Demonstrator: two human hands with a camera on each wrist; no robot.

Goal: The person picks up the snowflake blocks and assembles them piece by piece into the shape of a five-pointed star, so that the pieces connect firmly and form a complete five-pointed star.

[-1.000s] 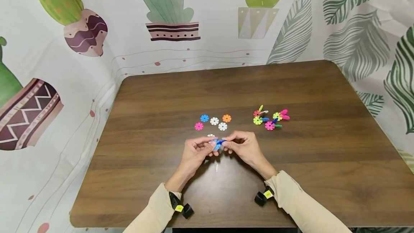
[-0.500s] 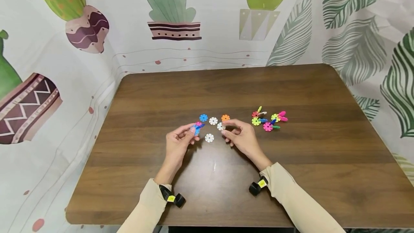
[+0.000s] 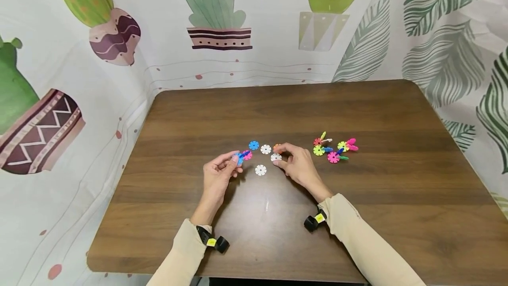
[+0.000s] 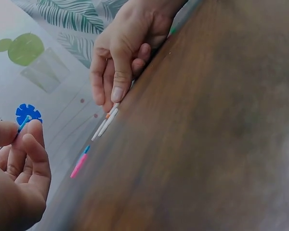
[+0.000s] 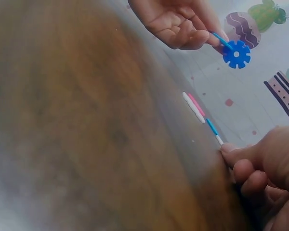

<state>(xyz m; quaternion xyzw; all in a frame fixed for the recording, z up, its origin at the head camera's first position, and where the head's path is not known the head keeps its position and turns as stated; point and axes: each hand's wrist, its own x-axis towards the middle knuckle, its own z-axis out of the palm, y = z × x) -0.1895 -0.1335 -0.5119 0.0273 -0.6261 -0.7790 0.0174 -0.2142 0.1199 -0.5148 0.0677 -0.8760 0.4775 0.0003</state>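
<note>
My left hand (image 3: pixel 219 173) pinches two joined notched plastic discs above the table. The light blue disc (image 3: pixel 240 161) lies between thumb and fingers, and slotted into it is a dark blue disc (image 5: pixel 243 59). A white notched disc (image 3: pixel 276 157) lies flat on the table, with the thumb and forefinger of my right hand (image 3: pixel 300 165) at its edges in a pinch. Partly behind those fingers is an orange disc (image 3: pixel 276 147). Near my left fingertips lies a pink disc (image 3: pixel 248 155).
More loose discs lie between the hands: a blue disc (image 3: pixel 253 145), a white one behind (image 3: pixel 265 149) and a white one in front (image 3: pixel 260 170). Several joined disc clusters (image 3: pixel 334 157) stand to the right on the brown wooden table (image 3: pixel 397 215). A patterned cloth (image 3: pixel 270 69) hangs behind.
The hands have parted. My left hand carried the joined blue discs leftward; my right hand let go of them and moved to the white disc, where its fingers now close in.
</note>
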